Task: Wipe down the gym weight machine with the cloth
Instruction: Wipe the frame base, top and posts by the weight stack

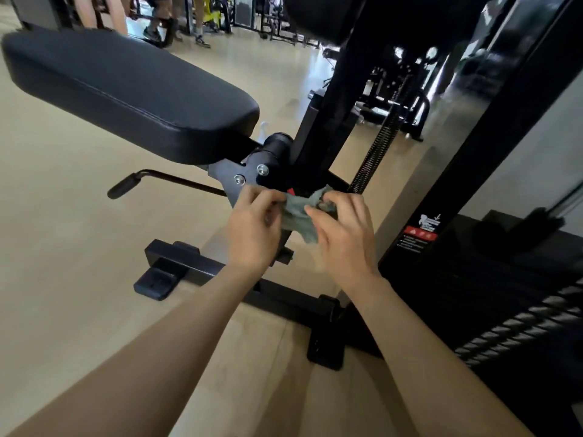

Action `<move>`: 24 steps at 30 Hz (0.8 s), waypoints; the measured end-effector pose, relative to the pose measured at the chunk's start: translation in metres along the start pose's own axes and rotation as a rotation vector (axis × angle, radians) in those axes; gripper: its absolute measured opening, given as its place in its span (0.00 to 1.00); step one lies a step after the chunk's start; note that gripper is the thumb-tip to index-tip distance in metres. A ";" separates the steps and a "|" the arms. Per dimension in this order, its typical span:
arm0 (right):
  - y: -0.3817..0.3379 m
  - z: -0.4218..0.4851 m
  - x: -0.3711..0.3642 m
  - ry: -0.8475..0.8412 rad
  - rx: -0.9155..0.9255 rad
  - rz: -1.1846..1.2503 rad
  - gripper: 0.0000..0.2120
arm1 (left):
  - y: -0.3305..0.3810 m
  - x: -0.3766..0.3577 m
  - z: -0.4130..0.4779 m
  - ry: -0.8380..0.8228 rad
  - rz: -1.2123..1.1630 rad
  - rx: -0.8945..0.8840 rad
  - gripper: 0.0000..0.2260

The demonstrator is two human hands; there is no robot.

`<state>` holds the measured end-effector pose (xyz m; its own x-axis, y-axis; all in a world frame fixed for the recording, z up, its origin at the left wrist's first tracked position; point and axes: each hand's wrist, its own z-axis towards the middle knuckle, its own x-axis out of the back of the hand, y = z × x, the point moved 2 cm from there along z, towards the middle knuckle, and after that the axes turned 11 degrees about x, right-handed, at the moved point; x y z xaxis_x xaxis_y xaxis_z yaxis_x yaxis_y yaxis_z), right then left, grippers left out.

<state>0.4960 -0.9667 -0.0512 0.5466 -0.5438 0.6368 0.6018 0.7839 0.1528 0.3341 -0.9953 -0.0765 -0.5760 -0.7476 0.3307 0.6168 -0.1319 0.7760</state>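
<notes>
While both hands pinch cloth [299,212] below seat pad [132,93] edge, bare floor [79,247] lies left.

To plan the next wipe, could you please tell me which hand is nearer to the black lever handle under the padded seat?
Left. The left hand sits just right of the black lever handle; the right hand is farther right, beyond the green cloth.

Tan gym floor [63,247], people's legs [104,11] beyond, yellow equipment [211,14]
</notes>
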 end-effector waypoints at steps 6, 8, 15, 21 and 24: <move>0.011 -0.014 0.015 -0.038 -0.028 -0.028 0.08 | 0.002 -0.017 -0.021 -0.125 0.026 -0.119 0.17; 0.010 -0.016 0.016 -0.035 -0.059 -0.022 0.05 | 0.008 -0.024 -0.024 -0.130 0.026 -0.095 0.16; -0.003 -0.002 0.005 0.048 -0.131 0.118 0.05 | 0.005 -0.018 -0.011 -0.140 0.069 -0.068 0.07; -0.030 0.038 -0.012 -0.092 -0.101 0.216 0.17 | -0.018 0.020 0.026 0.079 0.012 0.110 0.06; -0.041 0.052 -0.014 -0.195 0.022 0.104 0.28 | -0.028 0.028 0.034 0.082 0.005 0.113 0.05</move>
<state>0.4336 -0.9759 -0.0274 0.4811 -0.3931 0.7835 0.5342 0.8402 0.0935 0.2827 -0.9907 -0.0708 -0.5244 -0.7996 0.2927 0.5523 -0.0579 0.8316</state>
